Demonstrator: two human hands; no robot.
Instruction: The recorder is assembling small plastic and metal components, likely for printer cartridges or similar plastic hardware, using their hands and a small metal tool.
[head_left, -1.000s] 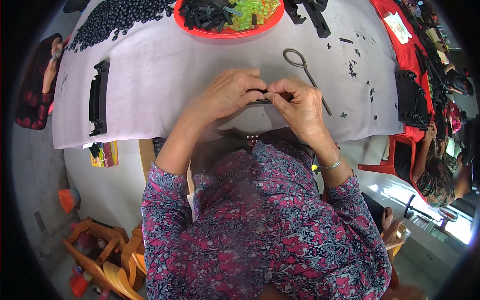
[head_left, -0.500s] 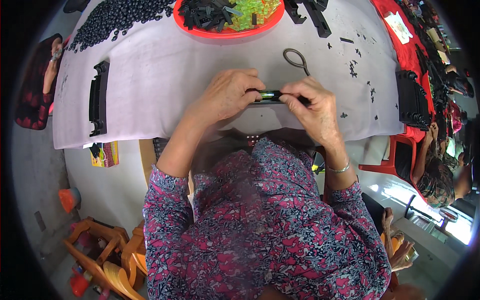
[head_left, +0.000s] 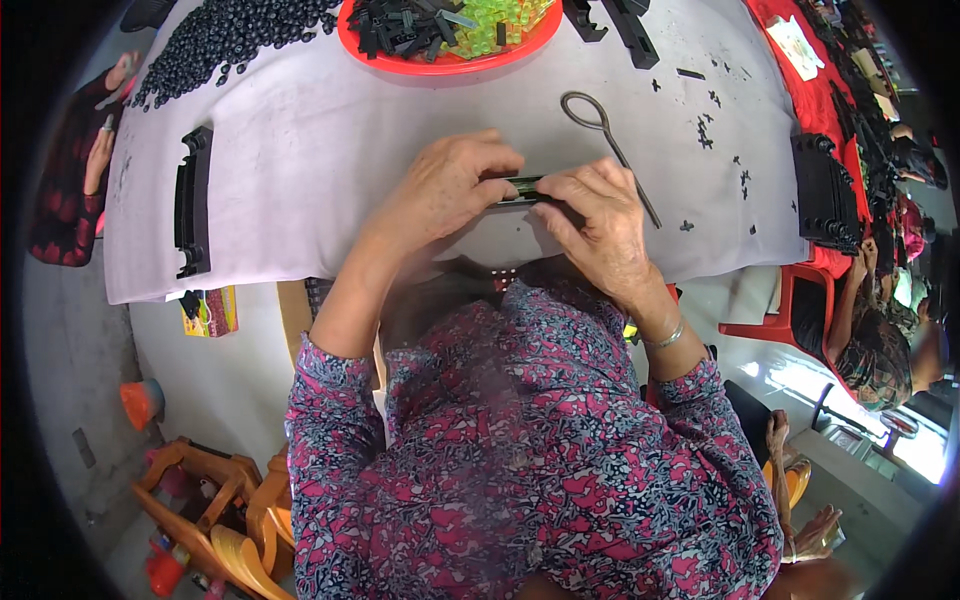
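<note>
Over the near middle of the table, a slim black plastic part with a shiny greenish strip (head_left: 523,187) lies between my two hands. My left hand (head_left: 445,190) is closed on its left end, thumb and fingers pinching. Fingers of my right hand (head_left: 598,212) are bent over its right end, thumb below, and cover most of that side. Just beyond the right hand lies a grey metal rod with a looped end (head_left: 628,160).
A red plate (head_left: 440,67) at the far side bears small black pieces and yellow-green clear ones. Black round parts (head_left: 225,45) are heaped far left. Black plastic frames (head_left: 193,200) lie left, black frames (head_left: 826,190) right. Tiny black crosses (head_left: 705,130) are scattered right.
My right hand has slid left along the black part, closer to my left hand, covering more of the greenish strip. More of the looped metal rod now shows.
</note>
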